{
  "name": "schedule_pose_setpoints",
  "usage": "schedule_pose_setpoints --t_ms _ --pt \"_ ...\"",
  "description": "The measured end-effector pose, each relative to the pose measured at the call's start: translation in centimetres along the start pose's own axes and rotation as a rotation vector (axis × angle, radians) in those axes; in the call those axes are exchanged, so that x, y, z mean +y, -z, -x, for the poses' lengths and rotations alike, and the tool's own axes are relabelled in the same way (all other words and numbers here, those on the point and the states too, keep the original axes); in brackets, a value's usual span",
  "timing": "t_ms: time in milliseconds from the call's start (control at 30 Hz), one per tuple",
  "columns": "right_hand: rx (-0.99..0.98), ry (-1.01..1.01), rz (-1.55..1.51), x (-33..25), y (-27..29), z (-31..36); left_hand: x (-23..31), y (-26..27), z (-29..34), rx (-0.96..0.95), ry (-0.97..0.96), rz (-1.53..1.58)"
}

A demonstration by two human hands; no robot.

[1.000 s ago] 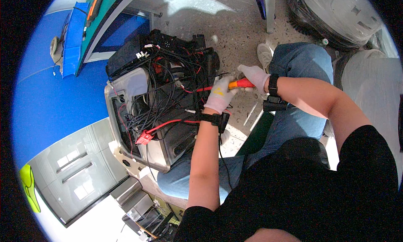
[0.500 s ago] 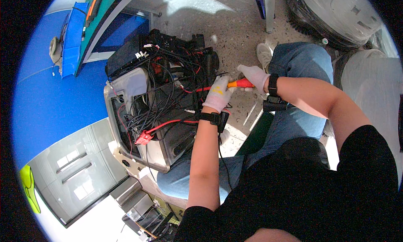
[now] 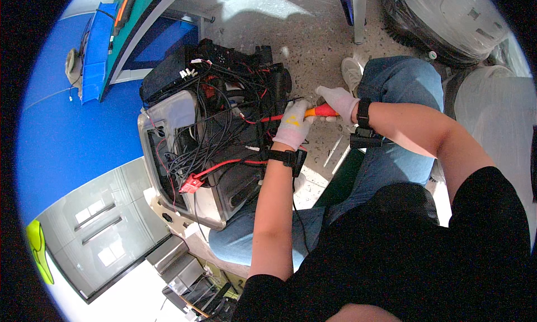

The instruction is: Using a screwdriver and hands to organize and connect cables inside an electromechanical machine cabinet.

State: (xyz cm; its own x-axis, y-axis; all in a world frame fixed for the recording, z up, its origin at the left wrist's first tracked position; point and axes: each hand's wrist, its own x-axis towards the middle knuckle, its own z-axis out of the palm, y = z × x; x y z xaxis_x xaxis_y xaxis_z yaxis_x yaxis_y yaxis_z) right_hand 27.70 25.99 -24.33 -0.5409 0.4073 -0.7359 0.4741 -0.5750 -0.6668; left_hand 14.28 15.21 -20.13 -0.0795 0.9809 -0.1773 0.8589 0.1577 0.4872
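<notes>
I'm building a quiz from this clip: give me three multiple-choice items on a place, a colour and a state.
1. Where does the opened device rest?
A. on the person's lap
B. on a shelf
C. on a chair
2. What colour is the connector on the loose cable?
A. green
B. red
C. white
3. How is the screwdriver held?
A. lying on the floor
B. left hand alone
C. both hands

A: the casing sits over the jeans.
B: a red plug lies at the casing's front.
C: the left hand steadies the shaft, and the right hand grips the handle.
</notes>
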Motion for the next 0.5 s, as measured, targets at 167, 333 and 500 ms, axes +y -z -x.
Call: schedule_pose_setpoints --t_ms 167,333,500 --pt "-0.013 0.085 0.105 -0.4 -0.1 0.5 -0.8 0.1 -0.1 -0.084 -0.036 0.016" --pt "-0.006 0.052 0.049 -0.4 -0.1 0.5 -0.5 -0.1 0.0 0.035 -0.161 0.043" --pt "-0.022 0.146 0.115 0.3 -0.1 -0.1 0.4 0.1 -0.1 0.057 0.026 0.042"
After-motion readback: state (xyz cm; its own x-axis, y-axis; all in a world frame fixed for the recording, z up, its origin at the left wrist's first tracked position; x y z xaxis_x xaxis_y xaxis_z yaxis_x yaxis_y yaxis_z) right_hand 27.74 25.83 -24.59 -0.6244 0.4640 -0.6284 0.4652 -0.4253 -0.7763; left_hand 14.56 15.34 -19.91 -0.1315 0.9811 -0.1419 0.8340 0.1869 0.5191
